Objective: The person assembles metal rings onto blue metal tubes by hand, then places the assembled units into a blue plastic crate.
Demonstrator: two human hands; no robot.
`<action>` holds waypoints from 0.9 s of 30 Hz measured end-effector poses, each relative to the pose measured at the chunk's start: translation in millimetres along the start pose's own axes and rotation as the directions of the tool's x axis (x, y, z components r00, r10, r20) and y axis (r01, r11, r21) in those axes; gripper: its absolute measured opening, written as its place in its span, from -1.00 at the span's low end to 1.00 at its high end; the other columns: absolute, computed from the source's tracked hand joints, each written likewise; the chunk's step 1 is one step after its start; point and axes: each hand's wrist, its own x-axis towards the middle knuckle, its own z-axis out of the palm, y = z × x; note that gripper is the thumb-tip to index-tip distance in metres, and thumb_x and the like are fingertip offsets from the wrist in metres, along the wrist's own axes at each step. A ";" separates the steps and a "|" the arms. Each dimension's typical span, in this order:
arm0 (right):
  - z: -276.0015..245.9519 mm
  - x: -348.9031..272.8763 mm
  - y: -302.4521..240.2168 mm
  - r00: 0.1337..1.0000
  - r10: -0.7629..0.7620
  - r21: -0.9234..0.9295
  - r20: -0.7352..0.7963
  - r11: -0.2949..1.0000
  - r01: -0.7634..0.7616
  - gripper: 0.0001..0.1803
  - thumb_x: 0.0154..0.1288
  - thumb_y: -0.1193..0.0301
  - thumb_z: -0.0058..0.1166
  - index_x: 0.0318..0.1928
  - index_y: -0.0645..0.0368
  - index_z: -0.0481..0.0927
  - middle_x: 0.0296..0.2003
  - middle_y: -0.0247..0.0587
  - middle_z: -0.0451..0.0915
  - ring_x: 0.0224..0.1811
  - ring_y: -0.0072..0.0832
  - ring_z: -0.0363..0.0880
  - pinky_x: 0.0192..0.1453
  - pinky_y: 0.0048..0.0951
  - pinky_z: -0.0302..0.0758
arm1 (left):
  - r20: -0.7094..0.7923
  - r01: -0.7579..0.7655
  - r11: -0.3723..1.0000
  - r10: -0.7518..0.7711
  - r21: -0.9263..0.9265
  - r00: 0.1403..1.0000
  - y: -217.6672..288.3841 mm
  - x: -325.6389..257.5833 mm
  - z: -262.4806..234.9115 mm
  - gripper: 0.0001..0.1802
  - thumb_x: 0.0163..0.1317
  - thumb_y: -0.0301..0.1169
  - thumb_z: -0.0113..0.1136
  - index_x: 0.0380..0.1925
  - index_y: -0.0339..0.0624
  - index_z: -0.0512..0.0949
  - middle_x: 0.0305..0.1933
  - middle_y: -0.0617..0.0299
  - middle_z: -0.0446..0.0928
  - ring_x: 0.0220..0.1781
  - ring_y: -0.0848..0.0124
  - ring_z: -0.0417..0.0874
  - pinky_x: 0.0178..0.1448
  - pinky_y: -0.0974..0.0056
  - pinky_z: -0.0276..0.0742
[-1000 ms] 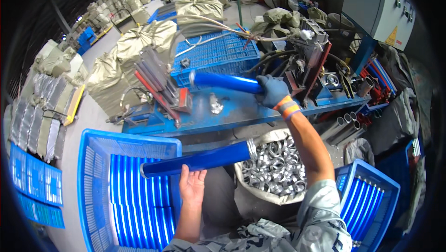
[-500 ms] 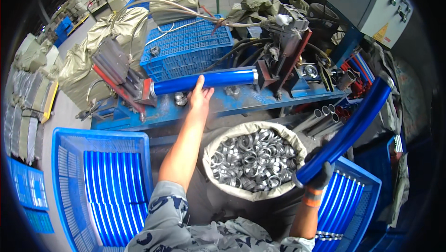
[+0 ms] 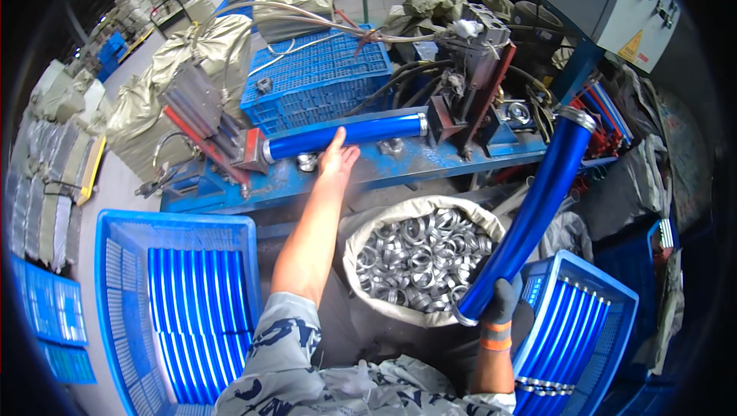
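Note:
A shiny blue tube (image 3: 384, 129) lies nearly level between two red-edged clamp fixtures, the left clamp (image 3: 250, 152) and the right clamp (image 3: 447, 120). My bare left hand (image 3: 338, 158) grips this tube near its middle, thumb over the front and fingers at the underside. In my right hand (image 3: 503, 315), gloved in dark grey with an orange band, is a second blue tube (image 3: 531, 212), closed in by the fingers near its lower end. This one slants up to the right, with a silver ring (image 3: 576, 117) on its upper end. Its lower part passes over the rim of a sack of metal rings (image 3: 418, 259).
A blue crate (image 3: 175, 220) of blue tubes stands at left, another blue crate (image 3: 626, 301) of ringed tubes at right. Hoses (image 3: 307, 8) run above the blue bench (image 3: 345, 174). Behind it are stacked crates (image 3: 322, 70); a grey control box (image 3: 614, 9) hangs at upper right.
My right hand has moved left and slightly down with its tube, which now stands steeper and covers the sack's right edge. My left hand keeps its hold on the clamped tube. The view has shifted slightly.

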 end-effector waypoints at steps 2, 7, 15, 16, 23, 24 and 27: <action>-7.2 -11.9 21.7 0.998 0.037 0.003 0.041 0.999 -0.037 0.00 0.26 0.04 0.69 0.52 0.35 0.52 0.03 -0.11 0.79 -0.06 -0.32 0.84 0.02 -0.26 0.82 | -0.005 -0.001 0.999 0.001 0.032 1.000 12.0 -16.7 -5.9 -0.08 0.41 0.01 0.72 0.48 -0.42 0.50 0.42 -0.35 0.65 0.45 -0.18 0.77 0.48 -0.16 0.79; -5.0 -53.1 23.8 0.960 0.255 -0.192 0.117 0.954 -0.230 -0.24 0.39 0.33 0.56 0.50 0.32 0.56 0.04 -0.21 0.78 -0.04 -0.46 0.79 0.09 -0.36 0.76 | 0.382 0.053 0.989 -0.101 0.136 0.919 -20.3 -188.4 11.7 0.02 0.63 0.33 0.32 0.69 -0.29 0.35 0.53 -0.14 0.66 0.43 -0.02 0.80 0.41 -0.07 0.80; 42.4 -143.3 63.2 0.410 0.333 0.240 0.849 0.448 -0.861 0.08 0.32 0.27 0.63 0.74 0.14 0.29 0.14 0.02 0.77 -0.08 -0.23 0.83 0.07 -0.22 0.82 | 0.748 0.413 0.896 -0.161 -0.163 0.644 -17.2 -378.8 18.1 -0.26 0.42 0.00 0.60 0.41 -0.19 0.56 -0.01 0.12 0.67 -0.12 0.24 0.74 0.02 0.04 0.78; 67.5 -168.6 41.0 0.444 0.235 0.383 0.864 0.265 -0.885 0.17 0.31 0.18 0.64 0.77 0.15 0.21 0.13 0.14 0.77 -0.09 -0.19 0.83 -0.01 -0.25 0.82 | 0.773 0.459 0.861 -0.134 -0.219 0.620 -12.3 -379.4 8.4 -0.26 0.39 -0.02 0.61 0.40 -0.15 0.55 0.01 0.08 0.67 -0.11 0.21 0.74 0.04 0.01 0.78; 38.2 -183.3 50.7 0.533 0.558 -0.110 0.636 0.749 -0.653 0.07 0.33 0.24 0.63 0.74 0.19 0.35 0.20 0.08 0.87 -0.15 -0.12 0.90 0.02 -0.19 0.84 | 0.668 0.206 0.977 -0.114 -0.060 0.736 27.5 -419.4 -0.9 -0.32 0.30 -0.14 0.65 0.30 -0.19 0.58 -0.05 0.09 0.75 -0.12 0.22 0.83 0.03 0.08 0.84; 44.9 -186.5 48.1 0.822 0.418 -0.457 0.386 0.861 -0.223 0.05 0.32 0.18 0.64 0.71 0.21 0.39 0.16 0.09 0.87 -0.09 -0.10 0.92 0.07 -0.17 0.84 | 0.606 -0.013 1.000 -0.002 0.020 0.796 31.2 -426.1 2.8 -0.30 0.29 -0.16 0.66 0.30 -0.23 0.57 -0.07 0.09 0.76 -0.12 0.23 0.84 0.05 0.05 0.84; 58.3 -194.5 48.4 0.982 -0.009 -0.839 0.190 0.517 0.167 0.04 0.29 0.13 0.67 0.64 0.30 0.47 0.16 0.15 0.85 0.13 -0.06 0.93 0.29 -0.13 0.80 | 0.568 -0.332 0.929 0.187 0.162 0.802 34.1 -454.0 11.2 -0.26 0.25 -0.20 0.75 0.30 -0.31 0.59 -0.06 0.14 0.79 -0.10 0.31 0.86 0.11 0.11 0.82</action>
